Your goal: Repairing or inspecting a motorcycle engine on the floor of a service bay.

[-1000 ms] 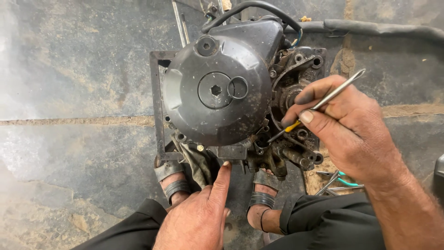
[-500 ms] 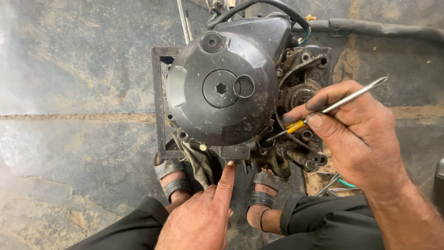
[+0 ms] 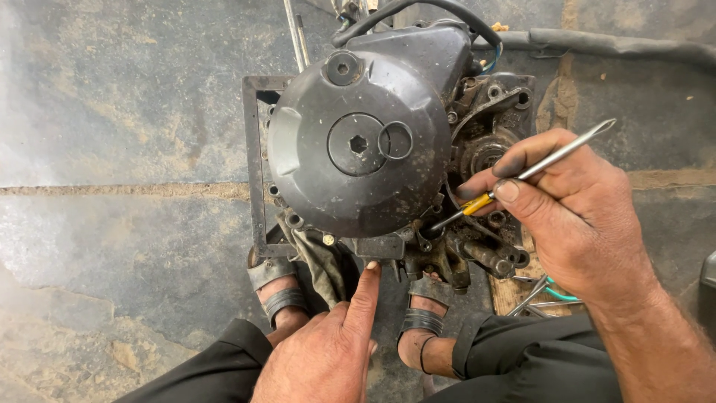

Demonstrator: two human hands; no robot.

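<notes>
A grimy engine (image 3: pixel 418 149) sits on the stone floor (image 3: pixel 127 149) in a square metal frame (image 3: pixel 253 164), held between the person's sandalled feet (image 3: pixel 280 295) at the near edge. Its round dark cover (image 3: pixel 358 142) is in place on the left of the case, with a hex hole at its middle and a ring beside it. The right hand (image 3: pixel 574 216) grips a thin pick (image 3: pixel 522 175) between thumb and fingers, like a pen; the tool has a yellow band near its working end, and its tip reaches into the seam at the cover's right edge, just beside the exposed greasy parts of the case. The left hand (image 3: pixel 328 351) is mostly curled, its forefinger stretched out and pressing on the small block at the near edge of the cover; it holds nothing. A dirty rag (image 3: pixel 317 257) hangs just left of that finger. A black hose (image 3: pixel 619 45) runs along the far right, and a few loose tools (image 3: pixel 548 295) lie near the right knee. By the look of it the cover is not yet off: it seems seated all round, though the seam itself is too dark to tell whether it has begun to part.
</notes>
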